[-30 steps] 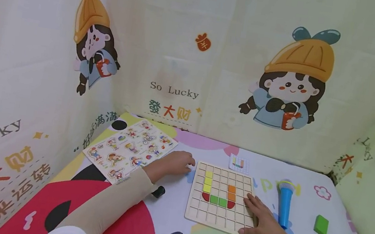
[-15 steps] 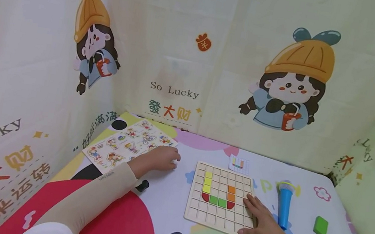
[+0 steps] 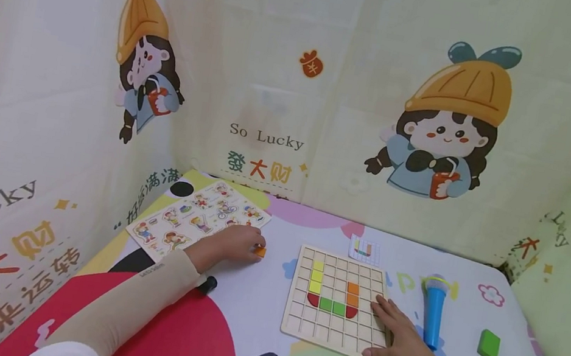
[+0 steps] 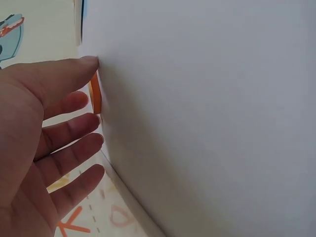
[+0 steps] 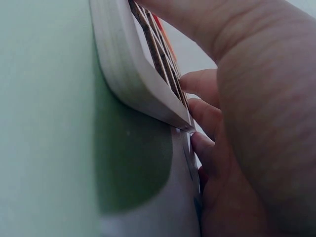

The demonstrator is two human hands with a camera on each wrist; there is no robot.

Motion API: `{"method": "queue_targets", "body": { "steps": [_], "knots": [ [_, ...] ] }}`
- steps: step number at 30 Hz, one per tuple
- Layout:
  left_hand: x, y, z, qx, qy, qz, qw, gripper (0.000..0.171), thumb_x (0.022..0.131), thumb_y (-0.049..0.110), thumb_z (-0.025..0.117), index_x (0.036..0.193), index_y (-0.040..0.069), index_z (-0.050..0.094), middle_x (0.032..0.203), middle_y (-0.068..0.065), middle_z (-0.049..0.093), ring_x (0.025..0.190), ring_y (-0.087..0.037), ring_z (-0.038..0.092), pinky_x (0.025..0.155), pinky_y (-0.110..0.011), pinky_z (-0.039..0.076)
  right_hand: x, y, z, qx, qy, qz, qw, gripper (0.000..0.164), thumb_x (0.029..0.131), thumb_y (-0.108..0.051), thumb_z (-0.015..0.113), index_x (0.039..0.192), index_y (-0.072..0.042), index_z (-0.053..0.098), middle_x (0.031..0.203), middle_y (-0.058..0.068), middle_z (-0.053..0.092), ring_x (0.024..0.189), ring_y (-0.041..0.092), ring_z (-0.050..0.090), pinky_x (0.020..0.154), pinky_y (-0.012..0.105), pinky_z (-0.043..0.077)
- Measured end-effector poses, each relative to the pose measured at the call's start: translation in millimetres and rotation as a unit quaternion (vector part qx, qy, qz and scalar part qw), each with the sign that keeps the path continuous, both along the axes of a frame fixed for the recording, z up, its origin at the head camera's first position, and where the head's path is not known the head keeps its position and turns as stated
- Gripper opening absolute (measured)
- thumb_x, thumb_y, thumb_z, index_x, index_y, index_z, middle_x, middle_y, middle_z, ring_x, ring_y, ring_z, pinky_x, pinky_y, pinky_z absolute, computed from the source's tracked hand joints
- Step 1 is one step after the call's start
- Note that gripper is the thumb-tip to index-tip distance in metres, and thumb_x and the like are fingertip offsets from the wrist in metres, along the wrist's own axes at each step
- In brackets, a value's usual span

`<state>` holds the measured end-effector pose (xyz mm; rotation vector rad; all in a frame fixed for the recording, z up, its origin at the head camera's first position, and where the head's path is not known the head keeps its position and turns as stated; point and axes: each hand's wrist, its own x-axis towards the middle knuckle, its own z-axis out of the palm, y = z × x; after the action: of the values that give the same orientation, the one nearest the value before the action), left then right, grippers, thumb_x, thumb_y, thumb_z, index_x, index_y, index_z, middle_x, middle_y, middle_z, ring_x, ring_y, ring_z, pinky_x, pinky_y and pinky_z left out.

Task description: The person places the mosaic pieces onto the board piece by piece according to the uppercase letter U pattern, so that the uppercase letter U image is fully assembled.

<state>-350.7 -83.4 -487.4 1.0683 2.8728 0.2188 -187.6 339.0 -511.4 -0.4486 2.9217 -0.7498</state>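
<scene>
My left hand (image 3: 237,243) is low over the white cloth, beside the sticker-like picture sheet. An orange block (image 3: 260,252) shows at its fingertips; in the left wrist view the same orange piece (image 4: 96,94) sits between the thumb and index finger, the other fingers spread loosely. My right hand (image 3: 402,337) rests on the right edge of a wooden grid board (image 3: 318,330), fingers extended. On the board, yellow (image 3: 316,277), red, green (image 3: 332,305) and orange tiles (image 3: 353,294) form a U shape. The right wrist view shows the board's rounded corner (image 5: 143,84) beside the fingers.
A picture sheet (image 3: 174,220) with cartoon children lies at the left. A small pattern card (image 3: 365,250) lies behind the board. To the right are a blue toy microphone (image 3: 433,314) and a green block (image 3: 489,345). Printed curtains (image 3: 332,86) enclose the table.
My left hand has moved left, away from the board towards the picture sheet, and an orange block now shows at its fingertips. The right hand stays on the board.
</scene>
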Motion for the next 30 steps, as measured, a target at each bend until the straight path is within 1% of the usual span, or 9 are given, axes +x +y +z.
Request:
{"method": "queue_targets", "body": {
  "steps": [8,12,16,23,27,30],
  "knots": [
    [-4.9,3,-5.5,0.012,0.004,-0.020,0.9997,0.019,0.090,0.031,0.070,0.104,0.018,0.072,0.088,0.010,0.056,0.079,-0.008,0.051,0.075,-0.026,0.046,0.4,-1,-0.9,0.001,-0.002,-0.004,1.000,0.108,0.067,-0.063,0.077,0.151,-0.008,0.036,0.158,0.014,0.021,0.142,0.046,0.010,0.100,0.072,0.016],
    [-7.8,5,-5.1,0.011,-0.010,-0.018,0.9997,0.019,0.090,0.032,0.071,0.103,0.018,0.073,0.087,0.010,0.056,0.079,-0.009,0.052,0.075,-0.026,0.046,0.6,0,-1.1,-0.001,0.002,-0.002,1.000,0.108,0.067,-0.063,0.077,0.150,-0.008,0.036,0.158,0.014,0.022,0.142,0.046,0.010,0.100,0.072,0.017],
    [-11.0,9,-2.4,0.004,-0.010,-0.022,0.9997,0.019,0.089,0.033,0.071,0.102,0.019,0.073,0.088,0.009,0.057,0.080,-0.009,0.052,0.077,-0.027,0.047,1.1,0,-0.8,-0.004,0.009,0.000,1.000,0.107,0.067,-0.063,0.077,0.150,-0.007,0.037,0.158,0.014,0.022,0.142,0.046,0.011,0.100,0.072,0.017],
    [-15.0,23,-0.6,0.002,0.008,-0.044,0.9990,0.017,0.090,0.032,0.071,0.100,0.019,0.073,0.086,0.009,0.056,0.078,-0.010,0.051,0.075,-0.026,0.046,1.0,1,-2.6,-0.004,0.010,0.002,1.000,0.107,0.068,-0.064,0.076,0.150,-0.007,0.037,0.158,0.014,0.022,0.142,0.046,0.011,0.100,0.072,0.017],
    [-15.4,34,-1.3,0.005,0.002,-0.056,0.9984,0.018,0.091,0.032,0.070,0.102,0.019,0.073,0.087,0.009,0.057,0.079,-0.009,0.051,0.075,-0.025,0.046,-0.1,2,-5.7,-0.008,0.010,-0.002,1.000,0.108,0.067,-0.064,0.077,0.150,-0.008,0.038,0.158,0.013,0.022,0.142,0.045,0.011,0.101,0.072,0.017],
    [-14.5,43,-0.1,0.006,-0.001,-0.060,0.9982,0.019,0.091,0.032,0.070,0.103,0.019,0.073,0.087,0.009,0.057,0.079,-0.009,0.051,0.076,-0.025,0.046,-1.0,3,-8.3,0.000,0.008,-0.006,1.000,0.109,0.066,-0.066,0.076,0.150,-0.009,0.037,0.158,0.012,0.022,0.143,0.044,0.011,0.101,0.071,0.017]
  ]
}}
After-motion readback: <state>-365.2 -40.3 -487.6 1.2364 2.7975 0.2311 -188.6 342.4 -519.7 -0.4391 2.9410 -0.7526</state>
